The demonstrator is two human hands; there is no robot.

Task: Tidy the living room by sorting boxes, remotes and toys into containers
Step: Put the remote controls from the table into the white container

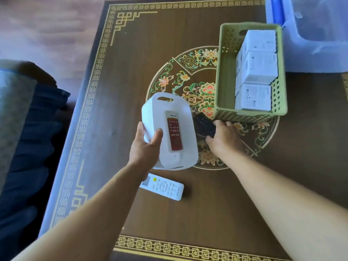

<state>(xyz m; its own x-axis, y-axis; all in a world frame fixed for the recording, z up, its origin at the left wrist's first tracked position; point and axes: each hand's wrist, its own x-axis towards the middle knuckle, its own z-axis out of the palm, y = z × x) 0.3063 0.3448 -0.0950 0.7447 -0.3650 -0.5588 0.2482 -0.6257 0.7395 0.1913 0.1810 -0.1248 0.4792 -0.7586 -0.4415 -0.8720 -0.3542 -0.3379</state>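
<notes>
— Hands? Where are they?
— Left hand (146,146) grips a white bin (165,113), red-faced remote (174,133) inside, mid-frame. Right hand (223,137) closes on a black remote (204,125), half hidden and blurred, beside the green basket (224,72).

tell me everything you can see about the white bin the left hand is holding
The white bin looks like smooth plastic with rounded corners and an oval handle cutout in its far wall. It is tilted, its open side towards the camera, apparently lifted above the table. The left hand grips its near-left rim, thumb inside. A white remote with a red button panel lies inside. Its lower edge hides part of the table's medallion.
</notes>
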